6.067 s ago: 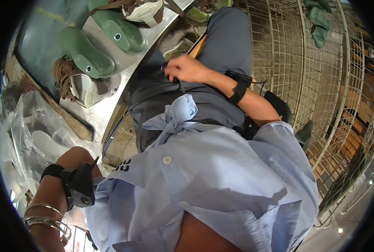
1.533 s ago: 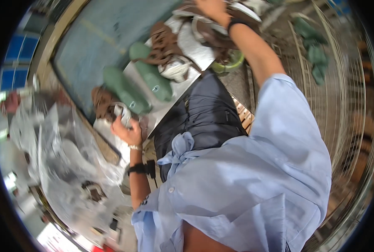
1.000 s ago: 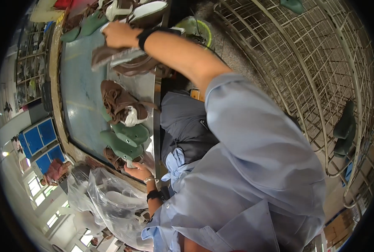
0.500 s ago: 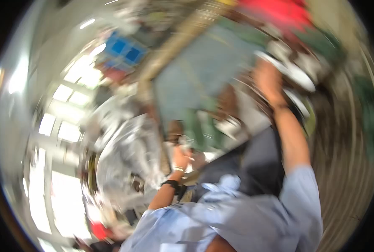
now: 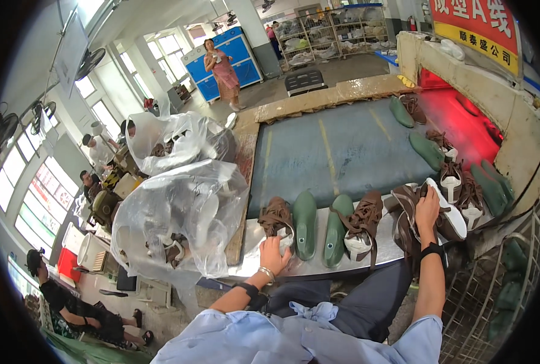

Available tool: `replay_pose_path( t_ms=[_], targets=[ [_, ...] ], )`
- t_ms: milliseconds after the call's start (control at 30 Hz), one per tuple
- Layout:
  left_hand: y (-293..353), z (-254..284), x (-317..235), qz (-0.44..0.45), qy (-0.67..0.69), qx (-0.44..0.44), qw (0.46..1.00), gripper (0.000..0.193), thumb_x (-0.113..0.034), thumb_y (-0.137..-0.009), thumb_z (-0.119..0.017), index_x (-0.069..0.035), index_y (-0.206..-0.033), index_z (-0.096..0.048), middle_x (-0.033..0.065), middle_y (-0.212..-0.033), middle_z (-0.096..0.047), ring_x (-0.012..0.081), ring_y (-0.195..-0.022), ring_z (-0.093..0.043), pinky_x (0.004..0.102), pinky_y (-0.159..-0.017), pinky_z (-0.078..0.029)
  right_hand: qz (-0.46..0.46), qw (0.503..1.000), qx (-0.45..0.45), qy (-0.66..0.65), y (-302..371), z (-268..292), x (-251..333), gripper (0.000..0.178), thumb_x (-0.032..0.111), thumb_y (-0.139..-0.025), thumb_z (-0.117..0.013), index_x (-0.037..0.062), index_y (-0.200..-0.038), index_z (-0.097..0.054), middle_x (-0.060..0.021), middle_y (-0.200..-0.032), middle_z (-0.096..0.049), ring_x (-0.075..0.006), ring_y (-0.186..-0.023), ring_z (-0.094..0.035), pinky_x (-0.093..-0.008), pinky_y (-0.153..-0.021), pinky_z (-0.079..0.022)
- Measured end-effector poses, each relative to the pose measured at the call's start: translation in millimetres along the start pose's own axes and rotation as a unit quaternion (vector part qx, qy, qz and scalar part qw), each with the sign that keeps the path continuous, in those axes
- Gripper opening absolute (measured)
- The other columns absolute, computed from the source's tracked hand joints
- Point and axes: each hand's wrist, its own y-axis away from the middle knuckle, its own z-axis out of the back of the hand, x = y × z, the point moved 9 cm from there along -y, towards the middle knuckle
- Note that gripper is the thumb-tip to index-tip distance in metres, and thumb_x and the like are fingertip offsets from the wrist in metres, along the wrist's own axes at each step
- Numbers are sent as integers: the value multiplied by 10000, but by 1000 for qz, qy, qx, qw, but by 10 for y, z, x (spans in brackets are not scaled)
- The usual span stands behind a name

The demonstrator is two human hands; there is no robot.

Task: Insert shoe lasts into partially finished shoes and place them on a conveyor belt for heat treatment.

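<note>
My left hand is closed at the heel of a brown lace-up shoe on the metal ledge in front of me. Next to that shoe stand two green shoe lasts, then another brown shoe with a pale heel. To the right, my right hand grips a brown shoe with a white sole, tilted so the sole faces right. More brown uppers lie beneath and beside this hand, partly hidden by it.
A grey-blue conveyor belt runs beyond the ledge into a red-lit tunnel. Several shoes and green lasts line its right side. Clear plastic bags bulge at left. A wire cage stands at lower right; people are farther off.
The earlier frame is smeared by motion and the view has since turned and steadied. My right hand now sits lower in the picture, with a white-soled shoe at it in both frames.
</note>
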Motion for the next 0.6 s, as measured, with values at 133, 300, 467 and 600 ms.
replay_pose_path(
  t_ms=[133,300,467,600],
  targets=[
    [-17,-15,-2,-2,10,-17,1000,442,-242,-785,-660,-20,-1144,-530,149,-1049,-565,326,-1047,-534,480,-989,-335,5,1000,12,0,34,-1,-12,426,73,-891,-516,25,-1315,-531,-173,-1338,-536,-352,-1238,-492,-447,-1033,-394],
    [-2,63,-2,-8,22,-42,999,424,-230,-776,-667,-30,-1128,-539,139,-1020,-576,323,-1020,-548,472,-969,-346,6,1000,8,-3,88,27,58,408,63,-879,-527,24,-1284,-560,-176,-1305,-561,-350,-1215,-513,-449,-1010,-412],
    [42,38,17,-14,34,-72,997,415,-220,-756,-674,-29,-1105,-557,146,-1028,-585,326,-1016,-546,484,-974,-342,-2,1000,4,-11,131,75,39,400,55,-878,-527,18,-1275,-559,-178,-1287,-565,-354,-1202,-518,-451,-1008,-412],
    [36,26,27,-10,30,-77,997,441,-212,-729,-686,-27,-1109,-556,151,-1016,-580,338,-1002,-540,491,-964,-345,-1,1000,11,-18,157,49,28,400,46,-874,-534,13,-1272,-555,-170,-1308,-553,-347,-1214,-509,-450,-1017,-405]
  ],
)
